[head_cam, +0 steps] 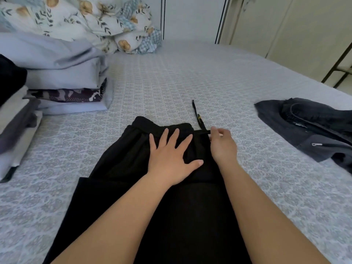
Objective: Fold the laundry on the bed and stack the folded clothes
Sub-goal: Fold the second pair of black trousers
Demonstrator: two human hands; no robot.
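Note:
A pair of black trousers (pixel 122 168) lies flat on the bed, waistband pointing away from me. My left hand (pixel 171 159) rests flat on the fabric just below the waistband, fingers spread. At the waistband's right end my right hand (pixel 222 143) pinches the black drawstring (pixel 198 116), whose free end trails away across the sheet. A dark grey jacket (pixel 308 128) lies crumpled at the right. Folded clothes stand in a stack (pixel 17 119) at the left edge.
The bed has a grey patterned sheet (pixel 190 79). Folded light blue bedding with a camouflage piece (pixel 68 80) sits at the back left. A floral duvet (pixel 85 21) is bunched at the head. Wardrobe doors (pixel 285 25) stand beyond the bed's right side.

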